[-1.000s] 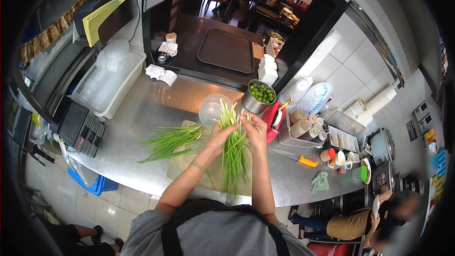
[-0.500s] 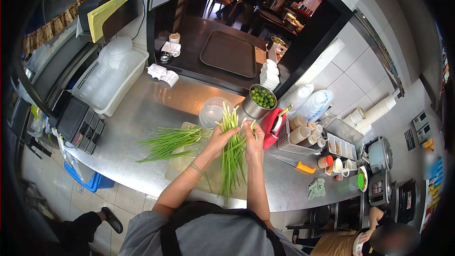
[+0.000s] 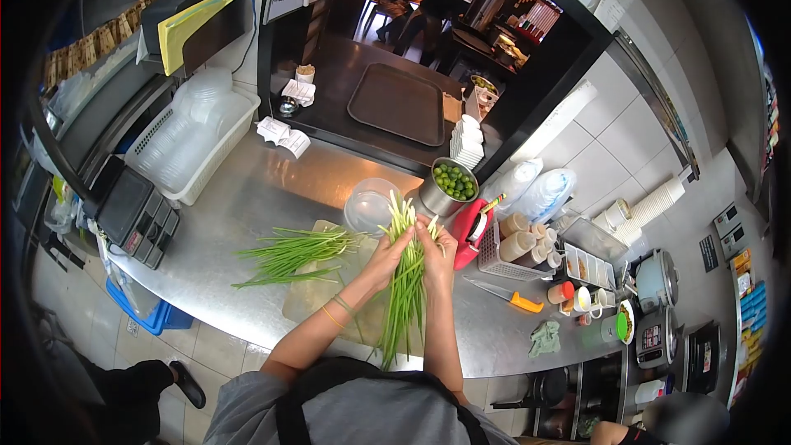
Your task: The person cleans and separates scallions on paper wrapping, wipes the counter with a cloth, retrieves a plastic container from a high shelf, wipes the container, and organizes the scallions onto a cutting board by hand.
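A bunch of long green spring onions (image 3: 403, 288) hangs over the cutting board (image 3: 306, 306), pale ends away from me and green tips toward my body. My left hand (image 3: 390, 257) is closed around the bunch near its pale ends. On the other side, my right hand (image 3: 437, 245) has its fingers closed on stalks at the pale end, with thumb and fingertips near the left thumb. A second pile of spring onions (image 3: 288, 257) lies to the left, partly on the board. Just beyond the hands stands a clear plastic tub (image 3: 368, 204).
A knife with an orange handle (image 3: 525, 303) lies on the steel counter (image 3: 227, 280) to the right. A pot of small green citrus (image 3: 453, 181), a red object (image 3: 470, 235) and a basket of bottles (image 3: 504, 262) stand beyond. Another person's dark shoe (image 3: 189, 385) is at lower left.
My right fingers have moved in closer to my left hand at the pale ends. The person at lower right has moved mostly out of view.
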Demonstrator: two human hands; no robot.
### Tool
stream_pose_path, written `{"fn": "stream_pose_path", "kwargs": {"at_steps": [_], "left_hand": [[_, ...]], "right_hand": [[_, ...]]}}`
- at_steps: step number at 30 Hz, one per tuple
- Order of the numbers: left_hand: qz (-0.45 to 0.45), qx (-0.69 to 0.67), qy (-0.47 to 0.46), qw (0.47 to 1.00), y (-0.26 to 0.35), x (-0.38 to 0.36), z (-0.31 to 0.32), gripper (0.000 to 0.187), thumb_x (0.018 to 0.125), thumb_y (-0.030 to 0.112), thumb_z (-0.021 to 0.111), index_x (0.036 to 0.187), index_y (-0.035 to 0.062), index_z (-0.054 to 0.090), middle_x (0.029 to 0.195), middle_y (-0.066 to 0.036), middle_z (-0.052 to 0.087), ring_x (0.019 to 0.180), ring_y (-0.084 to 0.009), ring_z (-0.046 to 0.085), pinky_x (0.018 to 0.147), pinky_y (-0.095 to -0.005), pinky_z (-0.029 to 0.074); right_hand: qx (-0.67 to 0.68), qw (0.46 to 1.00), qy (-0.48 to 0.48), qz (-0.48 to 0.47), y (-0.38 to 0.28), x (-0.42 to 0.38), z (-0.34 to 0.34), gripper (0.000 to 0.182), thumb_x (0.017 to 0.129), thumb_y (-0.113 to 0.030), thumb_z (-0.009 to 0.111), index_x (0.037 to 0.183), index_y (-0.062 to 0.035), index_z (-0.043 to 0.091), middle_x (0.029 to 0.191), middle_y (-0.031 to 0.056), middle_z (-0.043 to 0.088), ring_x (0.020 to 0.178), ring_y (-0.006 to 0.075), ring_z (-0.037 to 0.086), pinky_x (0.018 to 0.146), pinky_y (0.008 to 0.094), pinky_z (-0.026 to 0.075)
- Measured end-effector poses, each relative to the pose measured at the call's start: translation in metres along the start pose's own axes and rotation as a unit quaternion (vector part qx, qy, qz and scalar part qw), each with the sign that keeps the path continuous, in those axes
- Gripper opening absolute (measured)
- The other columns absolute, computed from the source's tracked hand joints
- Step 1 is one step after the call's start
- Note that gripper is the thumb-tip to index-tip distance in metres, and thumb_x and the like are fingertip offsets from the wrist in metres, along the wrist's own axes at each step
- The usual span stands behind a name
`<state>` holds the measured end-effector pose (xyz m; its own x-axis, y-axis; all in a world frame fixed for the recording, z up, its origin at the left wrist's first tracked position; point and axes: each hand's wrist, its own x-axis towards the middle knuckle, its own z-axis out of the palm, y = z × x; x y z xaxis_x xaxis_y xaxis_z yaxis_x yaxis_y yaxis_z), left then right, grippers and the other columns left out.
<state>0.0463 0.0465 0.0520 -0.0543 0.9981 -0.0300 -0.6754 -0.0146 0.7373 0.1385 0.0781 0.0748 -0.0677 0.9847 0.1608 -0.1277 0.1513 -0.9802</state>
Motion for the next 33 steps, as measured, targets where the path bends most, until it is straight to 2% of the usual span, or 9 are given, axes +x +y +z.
{"fn": "stream_pose_path", "kwargs": {"at_steps": [4,7,10,14,18,19,23,30,33], "left_hand": [[-0.001,-0.047,0.024,0.999,-0.006,-0.003,0.004,0.045,0.091,0.030,0.052,0.126,0.0043,0.040,0.119,-0.004,0.048,0.110,-0.0113,0.043,0.093,-0.0276,0.034],[0.024,-0.031,0.020,0.999,-0.010,-0.002,0.005,0.046,0.091,0.031,0.051,0.128,0.0057,0.038,0.121,-0.005,0.046,0.113,-0.0121,0.041,0.096,-0.0283,0.032],[0.050,-0.006,0.024,0.998,-0.003,-0.007,0.013,0.046,0.092,0.036,0.048,0.127,0.0071,0.039,0.121,-0.005,0.046,0.113,-0.0124,0.041,0.095,-0.0287,0.033],[0.003,-0.037,0.022,0.999,-0.006,0.001,0.004,0.051,0.092,0.047,0.040,0.125,0.0080,0.041,0.119,-0.005,0.049,0.109,-0.0127,0.046,0.093,-0.0294,0.038],[-0.054,-0.118,-0.017,0.991,0.002,0.001,-0.003,0.058,0.090,0.057,0.034,0.120,0.0083,0.046,0.111,-0.005,0.055,0.102,-0.0142,0.053,0.090,-0.0305,0.041],[-0.069,-0.146,-0.082,0.983,0.009,0.001,-0.007,0.052,0.091,0.051,0.039,0.125,0.0129,0.038,0.112,-0.003,0.051,0.102,-0.0136,0.052,0.089,-0.0305,0.041],[-0.091,-0.159,-0.023,0.983,0.013,0.004,-0.010,0.045,0.091,0.048,0.041,0.124,0.0176,0.039,0.112,-0.001,0.051,0.104,-0.0132,0.051,0.090,-0.0304,0.041],[-0.012,-0.108,0.000,0.994,0.010,-0.001,0.006,0.045,0.094,0.035,0.042,0.132,0.0131,0.036,0.123,-0.003,0.046,0.113,-0.0132,0.043,0.097,-0.0288,0.033],[-0.029,-0.109,0.013,0.994,0.001,0.003,0.005,0.045,0.096,0.031,0.037,0.134,0.0087,0.034,0.130,-0.003,0.043,0.119,-0.0152,0.040,0.101,-0.0311,0.031]], "right_hand": [[-0.137,0.989,0.048,-0.040,-0.003,-0.006,0.003,0.027,0.088,-0.017,0.057,0.106,0.0027,0.061,0.086,0.0024,0.061,0.077,0.0082,0.051,0.073,0.0226,0.041],[-0.120,0.983,0.076,-0.115,0.015,-0.002,0.006,0.032,0.089,-0.023,0.054,0.102,0.0064,0.061,0.081,0.0033,0.060,0.071,0.0108,0.050,0.070,0.0249,0.041],[-0.216,0.959,0.074,-0.166,0.018,-0.006,0.010,0.033,0.090,-0.023,0.053,0.099,0.0076,0.060,0.092,0.0062,0.060,0.080,0.0124,0.051,0.074,0.0267,0.041],[0.017,0.998,-0.011,0.068,0.007,-0.013,0.010,0.026,0.088,-0.021,0.056,0.103,0.0009,0.057,0.103,0.0069,0.057,0.093,0.0131,0.052,0.080,0.0275,0.041],[0.020,0.995,-0.101,0.010,0.007,-0.020,0.012,0.031,0.082,-0.012,0.064,0.108,-0.0020,0.052,0.103,0.0047,0.056,0.094,0.0119,0.052,0.083,0.0260,0.041],[0.014,0.994,-0.112,0.000,0.004,-0.020,0.012,0.033,0.081,-0.009,0.065,0.109,-0.0025,0.050,0.104,0.0042,0.056,0.095,0.0118,0.052,0.083,0.0258,0.041],[-0.050,0.990,-0.115,-0.070,0.006,-0.021,0.012,0.037,0.076,-0.005,0.067,0.108,-0.0015,0.048,0.098,0.0044,0.057,0.090,0.0112,0.053,0.080,0.0257,0.042],[-0.048,0.993,0.041,-0.096,0.000,-0.019,0.017,0.037,0.074,-0.004,0.067,0.105,0.0008,0.049,0.090,0.0055,0.059,0.081,0.0114,0.056,0.074,0.0254,0.045],[-0.050,0.995,0.022,-0.084,0.005,-0.015,0.011,0.036,0.074,-0.002,0.067,0.105,0.0001,0.050,0.093,0.0051,0.060,0.082,0.0111,0.056,0.073,0.0252,0.046]]}}
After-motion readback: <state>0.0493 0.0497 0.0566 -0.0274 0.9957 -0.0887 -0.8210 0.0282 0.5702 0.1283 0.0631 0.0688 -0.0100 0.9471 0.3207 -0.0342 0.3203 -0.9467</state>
